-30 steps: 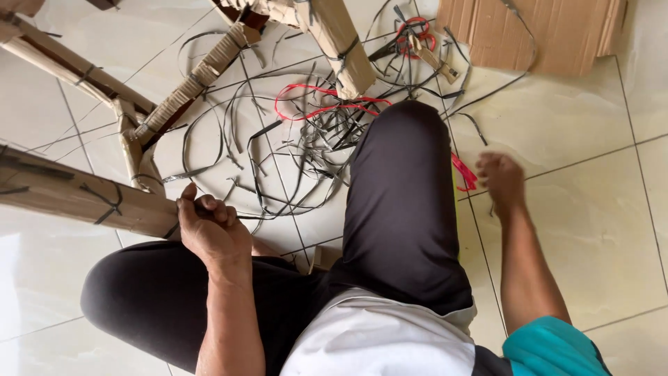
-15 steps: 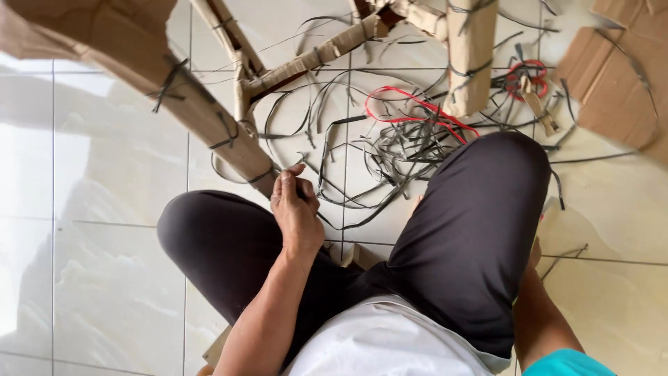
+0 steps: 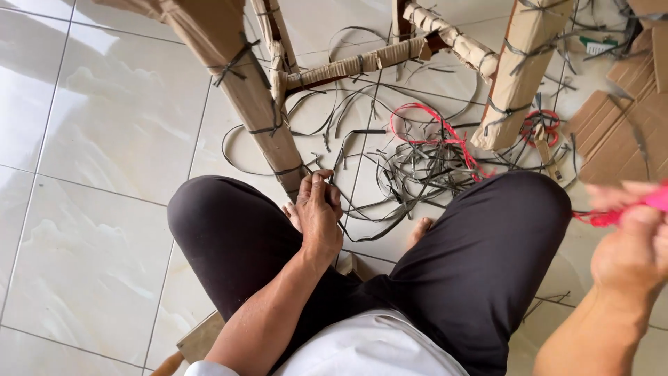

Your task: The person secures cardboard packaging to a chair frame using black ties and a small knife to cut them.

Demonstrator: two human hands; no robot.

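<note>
Gripping: the left hand is closed around the foot of a paper-wrapped leg, fingers curled at the point where the lowest dark strap crosses the wrapping.
Left hand, place: just above the left knee, at the edge of the dark trousers, with the forearm running down to the bottom of the view.
Right hand: the right hand is raised at the right edge, blurred, fingers pinched shut on a red plastic strip; how far that strip runs past the frame edge I cannot tell.
Wrapped leg: it slants up and left from the left hand, bound with dark straps at several heights, and it stands on the pale tiled floor.
Frame around it: a wrapped crossbar joins this leg to the others, and a second wrapped leg hangs over the floor beyond the right knee.
Floor between the knees: a tangle of cut dark straps lies spread out, with a loop of red strapping on top of it.
Further out: flattened cardboard lies at the upper right, well apart from the left hand.
Below: a white shirt fills the bottom centre.
</note>
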